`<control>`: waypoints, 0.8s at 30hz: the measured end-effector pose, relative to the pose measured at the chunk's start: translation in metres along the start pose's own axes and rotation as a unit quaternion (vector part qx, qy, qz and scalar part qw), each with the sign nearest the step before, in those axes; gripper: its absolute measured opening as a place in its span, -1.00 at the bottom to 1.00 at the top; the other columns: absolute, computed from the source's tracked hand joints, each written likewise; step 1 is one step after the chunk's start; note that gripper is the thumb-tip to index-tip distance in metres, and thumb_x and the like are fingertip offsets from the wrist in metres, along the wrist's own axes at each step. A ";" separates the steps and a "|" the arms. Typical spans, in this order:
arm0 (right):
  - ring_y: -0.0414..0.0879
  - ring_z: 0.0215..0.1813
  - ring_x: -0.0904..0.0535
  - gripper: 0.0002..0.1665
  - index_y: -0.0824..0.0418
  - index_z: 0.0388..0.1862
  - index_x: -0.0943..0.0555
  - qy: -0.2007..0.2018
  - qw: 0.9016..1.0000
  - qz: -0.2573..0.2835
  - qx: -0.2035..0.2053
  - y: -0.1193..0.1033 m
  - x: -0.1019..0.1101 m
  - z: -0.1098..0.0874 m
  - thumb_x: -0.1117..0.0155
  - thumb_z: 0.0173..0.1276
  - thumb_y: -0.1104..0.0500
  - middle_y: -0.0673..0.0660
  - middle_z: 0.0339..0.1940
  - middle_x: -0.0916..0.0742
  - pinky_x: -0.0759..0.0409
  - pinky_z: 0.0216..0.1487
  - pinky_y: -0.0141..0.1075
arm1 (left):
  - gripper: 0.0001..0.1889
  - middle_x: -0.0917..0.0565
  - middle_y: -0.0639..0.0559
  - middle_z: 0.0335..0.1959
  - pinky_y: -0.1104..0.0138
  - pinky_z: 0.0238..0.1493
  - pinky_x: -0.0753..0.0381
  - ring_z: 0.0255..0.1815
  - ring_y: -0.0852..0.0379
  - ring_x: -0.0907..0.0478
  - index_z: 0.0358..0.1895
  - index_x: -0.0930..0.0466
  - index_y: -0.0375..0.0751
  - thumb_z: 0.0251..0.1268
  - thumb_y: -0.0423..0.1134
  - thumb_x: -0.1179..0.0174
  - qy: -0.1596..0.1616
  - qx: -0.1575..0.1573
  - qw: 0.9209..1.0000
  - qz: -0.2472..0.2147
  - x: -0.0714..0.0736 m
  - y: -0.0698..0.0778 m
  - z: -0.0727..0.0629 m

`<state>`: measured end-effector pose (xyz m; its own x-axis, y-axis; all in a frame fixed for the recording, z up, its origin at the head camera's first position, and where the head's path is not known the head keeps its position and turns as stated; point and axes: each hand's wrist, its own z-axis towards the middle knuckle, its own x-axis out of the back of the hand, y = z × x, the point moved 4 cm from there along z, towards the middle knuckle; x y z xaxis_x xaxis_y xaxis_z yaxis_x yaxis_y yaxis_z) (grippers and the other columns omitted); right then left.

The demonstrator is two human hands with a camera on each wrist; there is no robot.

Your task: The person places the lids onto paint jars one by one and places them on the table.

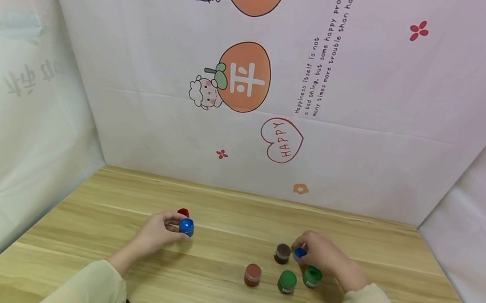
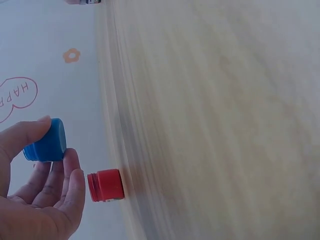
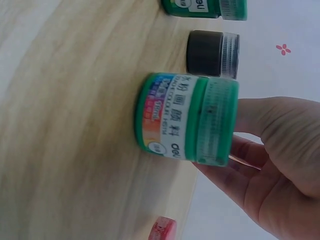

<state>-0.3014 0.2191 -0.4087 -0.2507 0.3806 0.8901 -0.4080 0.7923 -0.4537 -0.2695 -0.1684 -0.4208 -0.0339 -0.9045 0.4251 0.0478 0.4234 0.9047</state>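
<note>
My left hand holds a small blue paint jar above the table. In the left wrist view the thumb lies on one side of this blue jar and the fingers on the other. A red paint jar stands on the table just behind it, partly hidden by the hand in the head view. My right hand has its fingers around a blue jar, mostly covered by them. A green paint jar hides the fingertips and that blue jar in the right wrist view.
A dark brown jar stands just left of my right hand. Nearer me are a reddish-brown jar and another green jar. A pinkish-red object shows partly in the right wrist view. A printed cloth wall rises behind the table.
</note>
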 end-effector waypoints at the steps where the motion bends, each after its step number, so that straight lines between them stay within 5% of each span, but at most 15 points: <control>1: 0.01 -0.12 -0.65 -0.70 0.31 -0.09 -0.77 0.001 1.000 0.003 -0.004 0.000 0.001 0.000 -0.53 0.16 0.42 0.11 -0.15 -0.75 -0.68 -0.14 -0.13 | -0.55 -0.75 -0.12 -0.10 0.17 -0.07 -0.70 -0.09 -0.04 -0.70 0.09 -0.63 -0.45 0.12 -0.40 -0.52 -0.002 0.000 1.000 -0.002 -0.001 0.000 0.000; 10: 0.05 -0.08 -0.64 -0.67 0.34 0.00 -0.74 0.002 1.000 0.016 -0.019 -0.002 0.008 -0.006 -0.49 0.23 0.37 0.13 -0.10 -0.72 -0.68 -0.10 -0.07 | -0.52 -0.75 -0.10 -0.13 0.15 -0.07 -0.70 -0.09 -0.05 -0.70 0.10 -0.65 -0.45 0.10 -0.37 -0.54 -0.011 -0.004 1.000 -0.007 -0.009 0.005 0.000; 24: 0.04 -0.08 -0.67 -0.68 0.34 -0.02 -0.74 0.004 0.999 -0.014 0.029 -0.024 0.026 -0.010 -0.49 0.23 0.42 0.17 -0.06 -0.69 -0.69 -0.09 -0.10 | -0.50 -0.74 -0.12 -0.08 0.18 -0.05 -0.70 -0.08 -0.03 -0.69 0.14 -0.65 -0.45 0.13 -0.35 -0.53 -0.061 -0.023 0.998 -0.024 -0.022 0.013 -0.005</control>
<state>-0.2896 0.2148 -0.3745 -0.2319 0.3634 0.9023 -0.4640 0.7739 -0.4309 -0.2627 -0.1430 -0.4182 -0.1583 -0.9096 0.3840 0.0893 0.3742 0.9231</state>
